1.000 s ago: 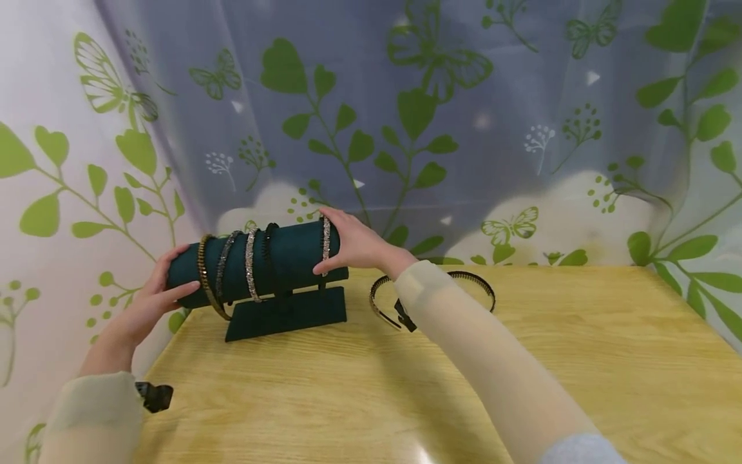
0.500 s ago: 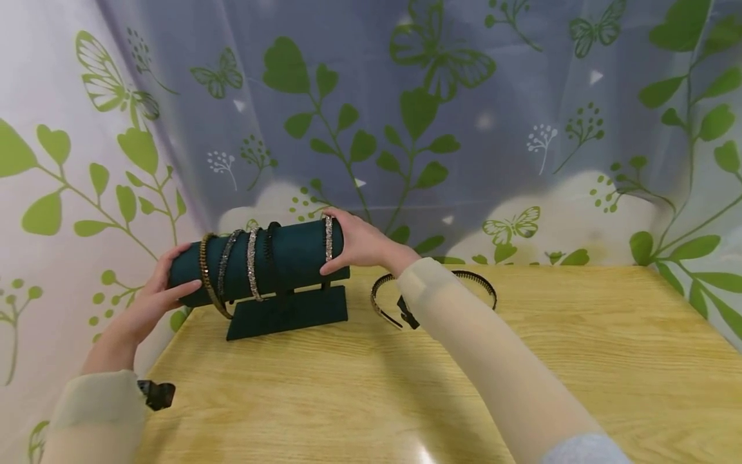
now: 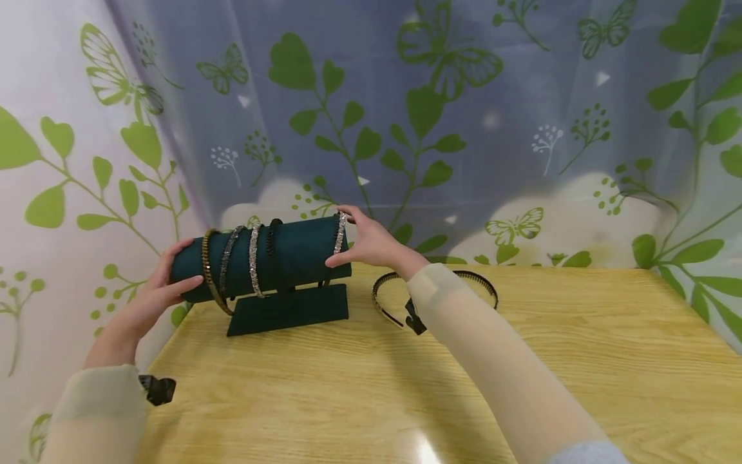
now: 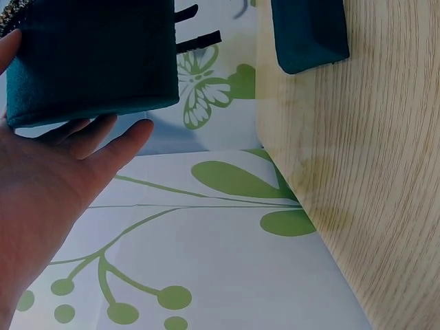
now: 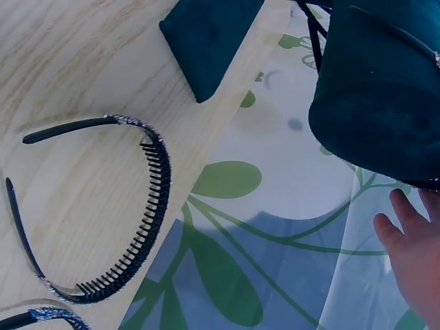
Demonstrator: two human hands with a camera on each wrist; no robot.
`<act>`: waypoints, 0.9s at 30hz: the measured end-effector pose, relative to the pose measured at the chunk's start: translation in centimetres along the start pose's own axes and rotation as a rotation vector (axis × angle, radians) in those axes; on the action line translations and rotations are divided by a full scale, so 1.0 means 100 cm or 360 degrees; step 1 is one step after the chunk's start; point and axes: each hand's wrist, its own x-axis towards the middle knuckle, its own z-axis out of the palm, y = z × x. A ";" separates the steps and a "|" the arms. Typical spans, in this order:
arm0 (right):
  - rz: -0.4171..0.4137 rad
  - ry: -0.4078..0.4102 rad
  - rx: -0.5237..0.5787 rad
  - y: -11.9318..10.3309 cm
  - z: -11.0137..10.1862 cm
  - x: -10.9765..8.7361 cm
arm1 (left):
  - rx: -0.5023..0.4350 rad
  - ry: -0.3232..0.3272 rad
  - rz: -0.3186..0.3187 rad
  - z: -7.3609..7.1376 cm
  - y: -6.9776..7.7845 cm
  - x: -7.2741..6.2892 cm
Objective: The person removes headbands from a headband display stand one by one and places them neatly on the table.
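A dark green velvet headband stand [image 3: 307,245], a padded roll above a flat base [image 3: 290,310], stands on the table's left part. My left hand [image 3: 153,293] holds the roll's left end, thumb in front and fingers behind; the left wrist view shows this hand [image 4: 55,179] against the end face. With thumb and fingers, my right hand [image 3: 373,243] grips a silver glittery headband [image 3: 339,233] near the roll's right end. Further left on the roll sit a gold headband [image 3: 206,264], a dark grey one [image 3: 225,261], a silver one [image 3: 253,261] and a black one [image 3: 270,240].
Behind my right forearm, black toothed headband parts [image 3: 481,283] lie on the wooden table [image 3: 324,386]. The right wrist view shows a toothed headband [image 5: 159,185] there and part of another headband [image 5: 51,315]. A patterned curtain [image 3: 359,96] hangs behind.
My right hand has shifted a little to the right along the roll with the silver headband, which now tilts at the roll's end. My left hand keeps its hold.
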 end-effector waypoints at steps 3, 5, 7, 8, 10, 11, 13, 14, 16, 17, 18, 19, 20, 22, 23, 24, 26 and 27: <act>0.0020 0.0026 0.0030 0.001 0.000 -0.002 | 0.0001 0.0000 0.0004 0.000 0.002 0.000; 0.0027 0.0045 0.0048 0.002 0.000 -0.003 | -0.0004 -0.0004 0.0006 0.000 0.003 0.000; 0.0033 0.0061 0.0066 0.003 0.000 -0.004 | 0.0000 -0.0002 0.0009 0.000 0.003 0.000; 0.0035 0.0066 0.0073 0.003 0.001 -0.004 | 0.0002 -0.0001 0.0011 0.000 0.003 0.000; 0.0039 0.0076 0.0076 0.004 0.001 -0.005 | 0.0004 -0.0001 0.0005 0.001 0.003 -0.001; 0.0041 0.0079 0.0076 0.005 0.001 -0.005 | 0.0001 -0.0001 -0.0002 0.001 0.003 -0.001; 0.0050 0.0090 0.0075 0.006 0.001 -0.006 | -0.0009 0.0001 -0.0014 0.001 0.003 -0.001; 0.0056 0.0095 0.0079 0.006 0.001 -0.006 | -0.0015 0.0000 -0.0022 0.001 0.002 -0.001; 0.0075 0.0106 0.0100 0.008 0.000 -0.008 | -0.0015 -0.0001 -0.0029 0.001 0.002 0.000; 0.0083 0.0112 0.0113 0.009 -0.001 -0.008 | -0.0012 0.0001 -0.0027 0.001 0.002 0.000; 0.0093 0.0119 0.0128 0.010 -0.002 -0.009 | -0.0010 0.0002 -0.0022 0.000 0.002 0.000; 0.0104 0.0121 0.0142 0.012 -0.002 -0.010 | -0.0004 0.0003 -0.0016 0.000 0.002 0.000; 0.0112 0.0127 0.0164 0.014 -0.003 -0.012 | 0.0003 0.0005 -0.0011 -0.001 0.002 0.001; 0.0120 0.0143 0.0191 0.018 -0.003 -0.014 | 0.0005 0.0009 -0.0001 -0.001 0.002 0.000; 0.0122 0.0150 0.0196 0.020 -0.003 -0.015 | 0.0004 0.0008 -0.0005 -0.001 0.002 0.000; 0.0124 0.0158 0.0203 0.022 -0.003 -0.017 | 0.0002 0.0009 -0.0002 0.000 0.002 0.000; 0.0116 0.0176 0.0204 0.026 -0.003 -0.019 | -0.0004 0.0009 -0.0001 0.000 0.002 -0.001; 0.0116 0.0185 0.0191 0.028 -0.003 -0.020 | -0.0009 0.0007 0.0000 0.001 0.001 -0.002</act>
